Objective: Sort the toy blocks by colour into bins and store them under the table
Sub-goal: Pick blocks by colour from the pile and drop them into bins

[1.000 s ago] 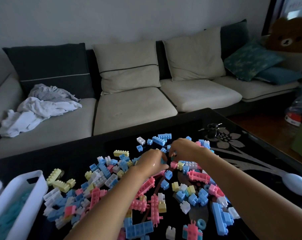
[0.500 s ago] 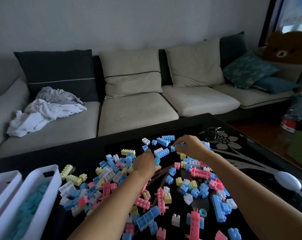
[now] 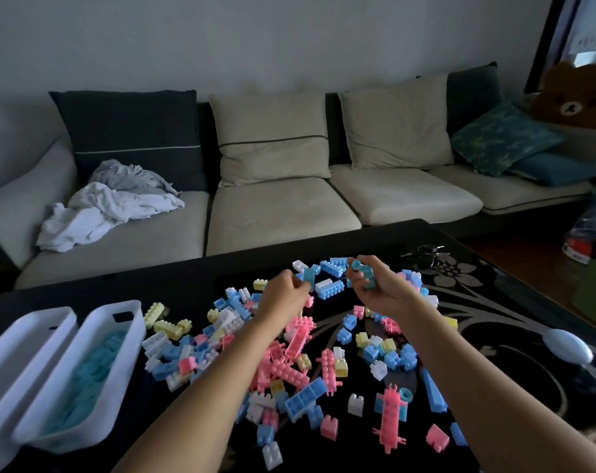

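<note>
Over the black glass bench (image 3: 187,291), the left hand (image 3: 282,297) pinched a teal plastic block (image 3: 309,276); the right hand (image 3: 382,295) gripped teal pieces (image 3: 368,278) in curled fingers.

Crumpled white laundry (image 3: 108,206) on the left seat of a beige sofa (image 3: 282,216), teal cushions (image 3: 504,138) at its right end

A glossy black table (image 3: 173,288) with a pale flower pattern carries a loose scatter of pink, blue, yellow and white toy blocks (image 3: 289,356) across its middle. Just left of the scatter stands a white bin (image 3: 125,363) holding teal pieces, with a second white bin (image 3: 19,349) just beside it, farther left. A bunch of keys (image 3: 426,254) lies past the scatter's far right corner, and a pale oval object (image 3: 568,346) lies well to its right.
</note>
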Available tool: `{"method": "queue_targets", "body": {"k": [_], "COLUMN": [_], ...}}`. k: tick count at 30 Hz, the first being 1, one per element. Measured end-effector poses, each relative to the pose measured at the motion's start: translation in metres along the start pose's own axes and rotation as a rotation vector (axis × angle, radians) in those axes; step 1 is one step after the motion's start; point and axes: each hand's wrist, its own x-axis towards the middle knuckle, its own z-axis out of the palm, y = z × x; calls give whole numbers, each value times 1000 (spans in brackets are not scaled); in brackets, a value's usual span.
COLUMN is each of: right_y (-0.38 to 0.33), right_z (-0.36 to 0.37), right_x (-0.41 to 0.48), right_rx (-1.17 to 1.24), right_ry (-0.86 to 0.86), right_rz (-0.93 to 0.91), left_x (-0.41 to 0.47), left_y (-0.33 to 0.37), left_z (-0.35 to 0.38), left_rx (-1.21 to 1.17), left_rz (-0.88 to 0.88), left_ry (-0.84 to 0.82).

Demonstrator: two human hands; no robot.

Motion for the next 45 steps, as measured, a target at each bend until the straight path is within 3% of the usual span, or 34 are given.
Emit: {"method": "queue_targets", "body": {"k": [4,7,9,14,20,23,32,34,38,41,45], "right_y": [26,66,93,169,235,240,205,186,135,88,30], "right_z": [29,65,88,154,219,238,226,215,183,143,84], "right_x": [9,24,33,53,59,46,30,19,1,-6,-24], "right_rx": [5,-59,-91,-246,-453,-582,-680,-775,-1111,-1249,-1413], "right_ry": [-32,-46,-69,-149,-253,-287,-359,-382,-300,-231,-93], "right_rz": [51,127,170,320,385,410,289,202,-84,-231,-292], "left_x": [-9,-33,-47,-90,-111,-109,-104,-100,-100,-97,-88], "left_y": [-19,-55,-87,-162,-192,-197,-172,-159,-112,-75,-35], "left_z": [-52,-105,-138,-197,-193,-191,-183,-174,-149,-122,-73], "left_rx": [-444,-567,-459,151,454,569,402,400,150,99,-1], "left_rz": [-198,-277,-325,-537,-608,-564,-420,-288,70,236,330], "left_ry": [-73,0,90,308,235,197,308,362,416,303,30]}}
